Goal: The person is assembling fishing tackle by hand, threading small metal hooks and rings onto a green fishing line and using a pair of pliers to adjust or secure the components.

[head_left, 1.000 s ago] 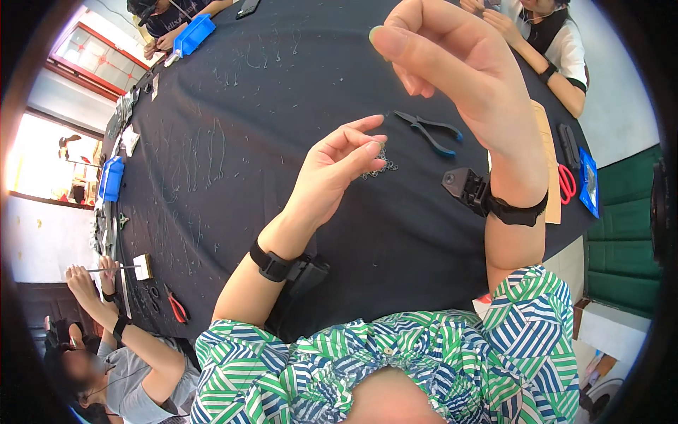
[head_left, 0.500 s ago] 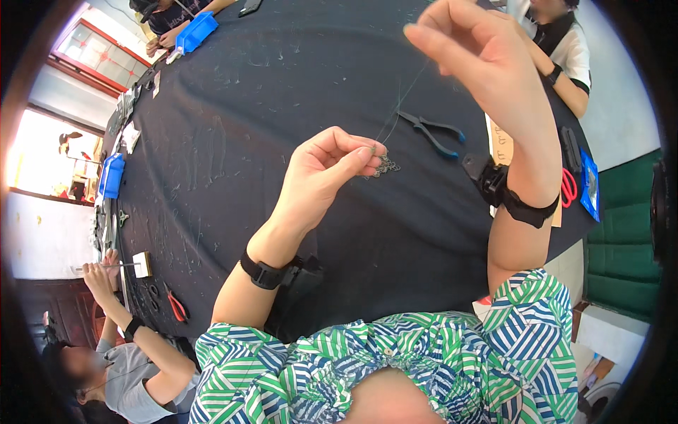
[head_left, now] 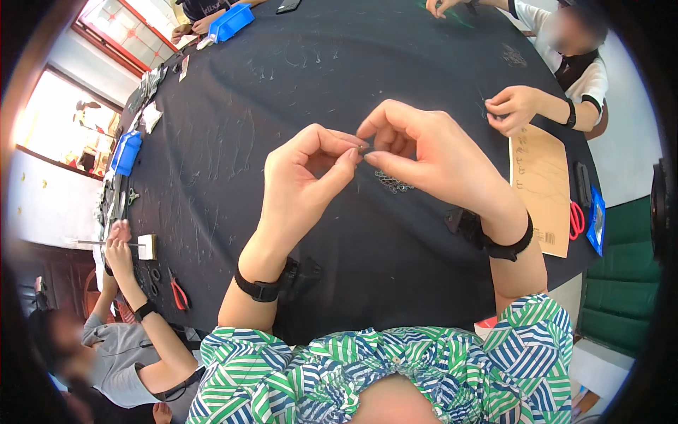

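Basically L hand (head_left: 307,169) pinches tiny brownish bit (head_left: 364,148), R hand (head_left: 366,145) half-open beside, hold unclear; silvery wire-loop pile (head_left: 390,182) @ 4 o'clock; black cloth (head_left: 395,268) roomy @ 6, edge @ 3.

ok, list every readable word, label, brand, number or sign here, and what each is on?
Nothing I can quote. Marks seen:
Tan paper: a column of sideways handwriting, too small to read reliably.
Same paper, lower corner: a barcode, no legible digits.
Dark shirt at the top edge: light lettering, too small and partly cut off.
Blue packet: any print is too small to tell.
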Demonstrator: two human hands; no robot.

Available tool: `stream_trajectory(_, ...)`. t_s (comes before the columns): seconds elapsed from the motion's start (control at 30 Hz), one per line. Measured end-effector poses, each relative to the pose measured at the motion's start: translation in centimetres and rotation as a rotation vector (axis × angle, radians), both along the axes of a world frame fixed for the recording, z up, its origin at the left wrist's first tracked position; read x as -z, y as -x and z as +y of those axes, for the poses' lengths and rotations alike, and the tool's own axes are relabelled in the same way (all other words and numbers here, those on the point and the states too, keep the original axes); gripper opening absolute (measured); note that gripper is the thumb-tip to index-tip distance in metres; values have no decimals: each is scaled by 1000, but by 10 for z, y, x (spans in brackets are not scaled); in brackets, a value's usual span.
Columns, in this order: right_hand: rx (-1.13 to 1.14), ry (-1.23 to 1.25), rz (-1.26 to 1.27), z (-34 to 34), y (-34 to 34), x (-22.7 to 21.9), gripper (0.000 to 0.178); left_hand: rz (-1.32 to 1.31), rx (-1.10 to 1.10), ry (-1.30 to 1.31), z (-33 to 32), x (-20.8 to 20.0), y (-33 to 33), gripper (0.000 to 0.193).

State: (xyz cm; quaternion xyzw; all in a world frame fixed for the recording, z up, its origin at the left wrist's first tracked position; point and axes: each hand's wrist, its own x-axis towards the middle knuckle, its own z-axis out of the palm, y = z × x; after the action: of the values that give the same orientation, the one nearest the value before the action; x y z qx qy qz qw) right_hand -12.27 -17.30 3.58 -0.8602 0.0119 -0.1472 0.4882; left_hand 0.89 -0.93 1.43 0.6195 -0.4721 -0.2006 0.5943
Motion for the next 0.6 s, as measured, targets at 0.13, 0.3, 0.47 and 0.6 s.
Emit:
stream_trajectory(0.13, 75, 100, -129, 4, -5, 5, 14, -30, -28, 4, 4, -6, 1, 5)
stream_trajectory(0.3, 156, 247, -323, 8, -8, 6, 9, -12, -49, -13, 5, -9, 3, 6)
stream_trajectory(0.47, 138, 284, -336, 8, -7, 6, 8, -13, -44, -17, 6, -9, 2, 6)
stream_trajectory(0.6, 136, 265, -297, 8, -7, 5, 8, 9, -40, -26, 7, -7, 1, 6)
